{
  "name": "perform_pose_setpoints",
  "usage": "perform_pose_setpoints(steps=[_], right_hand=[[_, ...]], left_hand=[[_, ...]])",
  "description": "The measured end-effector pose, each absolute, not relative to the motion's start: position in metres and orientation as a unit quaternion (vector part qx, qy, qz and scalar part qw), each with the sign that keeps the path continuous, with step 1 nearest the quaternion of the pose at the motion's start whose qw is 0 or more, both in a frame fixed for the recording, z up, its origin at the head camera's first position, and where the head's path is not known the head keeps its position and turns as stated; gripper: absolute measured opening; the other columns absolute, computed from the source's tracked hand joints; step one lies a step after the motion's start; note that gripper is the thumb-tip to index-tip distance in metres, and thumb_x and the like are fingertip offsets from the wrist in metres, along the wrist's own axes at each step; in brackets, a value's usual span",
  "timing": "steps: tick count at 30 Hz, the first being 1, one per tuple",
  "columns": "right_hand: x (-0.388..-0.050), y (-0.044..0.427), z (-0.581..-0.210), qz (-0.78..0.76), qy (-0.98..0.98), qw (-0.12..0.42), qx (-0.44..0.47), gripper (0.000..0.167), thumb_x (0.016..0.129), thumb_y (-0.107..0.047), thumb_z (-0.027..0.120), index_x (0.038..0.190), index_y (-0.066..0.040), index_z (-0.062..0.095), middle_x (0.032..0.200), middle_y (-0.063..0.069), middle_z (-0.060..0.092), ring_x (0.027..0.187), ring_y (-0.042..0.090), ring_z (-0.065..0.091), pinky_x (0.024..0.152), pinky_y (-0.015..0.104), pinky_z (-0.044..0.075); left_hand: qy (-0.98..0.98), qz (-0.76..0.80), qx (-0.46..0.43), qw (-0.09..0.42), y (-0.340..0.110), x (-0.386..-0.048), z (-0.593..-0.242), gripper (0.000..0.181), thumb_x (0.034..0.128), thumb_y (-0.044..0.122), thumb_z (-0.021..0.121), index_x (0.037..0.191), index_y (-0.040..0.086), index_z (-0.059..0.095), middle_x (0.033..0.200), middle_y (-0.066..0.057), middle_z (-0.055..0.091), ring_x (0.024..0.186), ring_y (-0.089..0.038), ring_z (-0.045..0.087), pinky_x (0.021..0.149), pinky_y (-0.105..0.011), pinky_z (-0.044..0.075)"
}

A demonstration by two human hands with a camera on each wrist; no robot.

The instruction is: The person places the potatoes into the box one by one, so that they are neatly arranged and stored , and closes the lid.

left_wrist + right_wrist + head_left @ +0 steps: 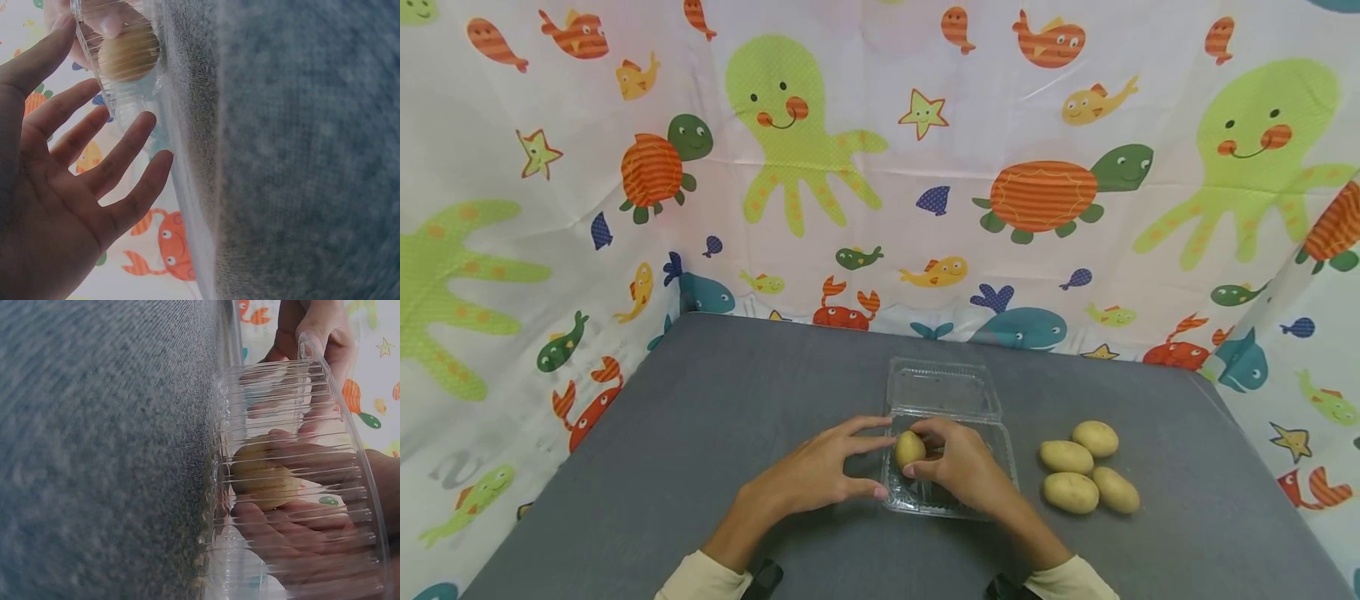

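A clear plastic clamshell container (1003, 454) lies on the grey table, its lid (943, 390) folded back away from the person. Inside its left part, the right hand (964, 463) pinches a yellow potato (910, 450) between thumb and fingers. Through the ribbed clear wall, the right wrist view shows the same potato (265, 478) low in the container. The left hand (820, 473) is at the container's left side with fingers spread; its thumb and fingertips are by the rim. In the left wrist view the left palm (62, 194) holds nothing.
Several more potatoes (1071, 492) sit in a cluster on the table (700, 467), right of the container. A white curtain (880, 192) printed with sea animals stands along the table's back and sides.
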State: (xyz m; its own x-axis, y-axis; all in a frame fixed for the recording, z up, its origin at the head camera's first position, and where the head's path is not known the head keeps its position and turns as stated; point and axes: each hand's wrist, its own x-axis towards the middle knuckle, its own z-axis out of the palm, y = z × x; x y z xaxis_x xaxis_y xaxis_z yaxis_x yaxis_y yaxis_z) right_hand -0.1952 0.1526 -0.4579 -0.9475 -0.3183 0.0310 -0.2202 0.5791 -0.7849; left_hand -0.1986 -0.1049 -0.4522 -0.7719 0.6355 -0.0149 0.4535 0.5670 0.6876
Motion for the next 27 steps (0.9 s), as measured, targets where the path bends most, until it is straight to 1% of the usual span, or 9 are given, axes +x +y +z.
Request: perform_pose_setpoints(steps=[7, 12, 15, 27], right_hand=[[-0.1953, 0.1515, -0.4588, -0.425, 0.888, 0.055, -0.167, 0.054, 0.084, -0.020, 0.092, 0.131, -0.004, 0.071, 0.128, 0.013, 0.070, 0.108, 0.030, 0.074, 0.084, 0.040, 0.063], [-0.1959, 0.1512, -0.4591, -0.419, 0.890, 0.048, -0.175, 0.054, 0.084, -0.018, 0.092, 0.130, -0.003, 0.070, 0.127, 0.014, 0.070, 0.106, 0.030, 0.074, 0.083, 0.039, 0.063], [-0.1957, 0.1512, -0.4594, -0.415, 0.892, 0.042, -0.176, 0.053, 0.083, -0.018, 0.093, 0.129, -0.003, 0.071, 0.126, 0.013, 0.070, 0.105, 0.029, 0.074, 0.082, 0.038, 0.063], [-0.1934, 0.1520, -0.4551, -0.421, 0.891, 0.030, -0.169, 0.049, 0.083, -0.016, 0.092, 0.127, -0.005, 0.073, 0.123, 0.011, 0.072, 0.107, 0.028, 0.073, 0.086, 0.040, 0.063]], left_hand=[[0.875, 0.346, 0.312, 0.132, -0.1054, -0.1980, -0.4519, 0.070, 0.0923, 0.055, 0.079, 0.154, 0.030, 0.058, 0.167, 0.015, 0.038, 0.153, -0.021, 0.041, 0.116, -0.060, 0.042], [0.874, 0.348, 0.313, 0.131, -0.1049, -0.1981, -0.4508, 0.070, 0.0922, 0.055, 0.079, 0.154, 0.029, 0.058, 0.168, 0.014, 0.038, 0.153, -0.021, 0.041, 0.117, -0.060, 0.042], [0.874, 0.349, 0.312, 0.131, -0.1050, -0.1985, -0.4517, 0.070, 0.0920, 0.056, 0.079, 0.154, 0.030, 0.058, 0.167, 0.016, 0.038, 0.153, -0.021, 0.041, 0.117, -0.060, 0.042], [0.873, 0.352, 0.314, 0.125, -0.1058, -0.1992, -0.4546, 0.070, 0.0921, 0.055, 0.079, 0.154, 0.030, 0.058, 0.167, 0.016, 0.038, 0.153, -0.021, 0.041, 0.116, -0.060, 0.043]])
